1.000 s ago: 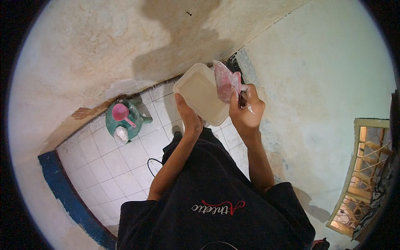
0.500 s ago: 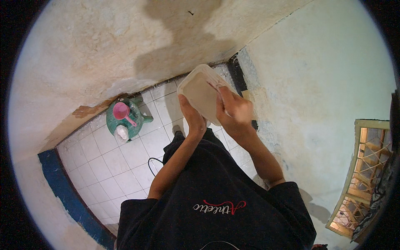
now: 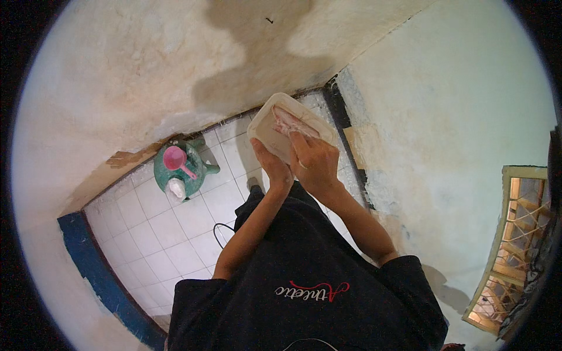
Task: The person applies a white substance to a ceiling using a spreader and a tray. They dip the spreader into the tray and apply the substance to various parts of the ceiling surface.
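My left hand is closed on the near-left side of a pale, rectangular plastic tub, its thumb over the rim. The tub is tilted, its open top showing, and its inside looks coated with pale, whitish stuff. In my closed right hand is a flat reddish scraper, streaked with white paste, its broad blade lying over the inside of the tub. The scraper's grip is hidden by my fingers.
A green plastic stool stands by the left wall, with a pink dipper and a white bag on it. Patchy walls meet in the corner ahead. White tiles cover the floor; a barred window is at right.
My right hand has moved left and nearer to me, turning the scraper so that its broad face shows. The tub stays in my left hand, tilted slightly differently.
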`<action>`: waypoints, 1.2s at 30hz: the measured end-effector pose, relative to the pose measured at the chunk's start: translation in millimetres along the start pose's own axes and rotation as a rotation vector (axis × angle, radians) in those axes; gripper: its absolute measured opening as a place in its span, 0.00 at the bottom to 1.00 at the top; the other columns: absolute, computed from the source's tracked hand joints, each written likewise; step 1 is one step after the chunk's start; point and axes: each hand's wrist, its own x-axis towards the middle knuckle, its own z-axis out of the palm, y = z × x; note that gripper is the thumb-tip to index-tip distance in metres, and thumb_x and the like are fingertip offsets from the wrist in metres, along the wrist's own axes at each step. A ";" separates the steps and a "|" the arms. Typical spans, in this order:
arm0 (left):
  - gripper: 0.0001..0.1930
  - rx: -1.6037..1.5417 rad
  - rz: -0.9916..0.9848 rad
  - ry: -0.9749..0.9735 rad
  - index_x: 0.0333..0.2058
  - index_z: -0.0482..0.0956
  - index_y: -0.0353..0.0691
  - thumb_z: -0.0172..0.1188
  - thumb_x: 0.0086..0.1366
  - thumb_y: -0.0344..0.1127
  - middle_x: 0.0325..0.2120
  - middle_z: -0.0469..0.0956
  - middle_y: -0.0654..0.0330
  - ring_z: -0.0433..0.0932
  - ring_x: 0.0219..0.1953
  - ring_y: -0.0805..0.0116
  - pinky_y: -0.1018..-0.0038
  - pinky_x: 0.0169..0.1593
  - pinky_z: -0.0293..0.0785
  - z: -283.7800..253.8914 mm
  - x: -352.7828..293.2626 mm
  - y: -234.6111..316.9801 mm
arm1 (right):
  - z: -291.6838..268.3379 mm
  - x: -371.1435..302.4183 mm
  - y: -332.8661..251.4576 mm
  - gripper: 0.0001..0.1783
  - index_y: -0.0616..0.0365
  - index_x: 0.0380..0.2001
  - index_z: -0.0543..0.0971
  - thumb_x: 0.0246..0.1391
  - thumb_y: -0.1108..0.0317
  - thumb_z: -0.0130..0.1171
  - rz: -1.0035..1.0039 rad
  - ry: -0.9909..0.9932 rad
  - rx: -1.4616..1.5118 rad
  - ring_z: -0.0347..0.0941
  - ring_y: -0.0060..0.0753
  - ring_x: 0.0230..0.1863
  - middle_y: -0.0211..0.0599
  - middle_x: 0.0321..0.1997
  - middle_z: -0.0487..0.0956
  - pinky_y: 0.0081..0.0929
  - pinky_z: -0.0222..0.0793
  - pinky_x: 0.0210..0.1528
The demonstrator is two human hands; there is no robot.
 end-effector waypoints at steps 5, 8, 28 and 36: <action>0.35 -0.011 0.037 0.026 0.60 0.58 0.41 0.36 0.68 0.65 0.56 0.65 0.54 0.66 0.57 0.58 0.63 0.61 0.63 -3.9 -0.3 2.2 | -17.2 -9.9 -5.8 0.10 0.61 0.33 0.76 0.43 0.77 0.60 -0.051 0.037 0.074 0.75 0.44 0.21 0.41 0.20 0.76 0.35 0.68 0.22; 0.34 -0.038 0.064 0.066 0.60 0.59 0.40 0.34 0.70 0.63 0.55 0.67 0.53 0.69 0.56 0.59 0.64 0.58 0.67 7.2 -4.0 4.1 | -30.2 -9.2 -5.0 0.09 0.61 0.32 0.76 0.44 0.77 0.60 -0.021 0.085 0.004 0.74 0.44 0.20 0.41 0.19 0.75 0.34 0.68 0.21; 0.34 0.083 0.107 0.175 0.58 0.60 0.37 0.36 0.69 0.63 0.52 0.69 0.53 0.72 0.52 0.60 0.66 0.54 0.71 8.1 -10.3 4.2 | -10.0 -5.4 -0.3 0.08 0.59 0.30 0.76 0.42 0.78 0.61 -0.008 0.103 0.049 0.75 0.42 0.19 0.41 0.18 0.75 0.34 0.68 0.20; 0.33 0.021 0.069 0.205 0.58 0.59 0.37 0.36 0.70 0.61 0.53 0.68 0.52 0.71 0.53 0.59 0.66 0.55 0.70 7.6 -13.0 2.2 | -10.7 -1.9 6.2 0.09 0.59 0.30 0.77 0.41 0.78 0.61 -0.038 0.123 0.067 0.74 0.42 0.19 0.41 0.18 0.75 0.33 0.67 0.20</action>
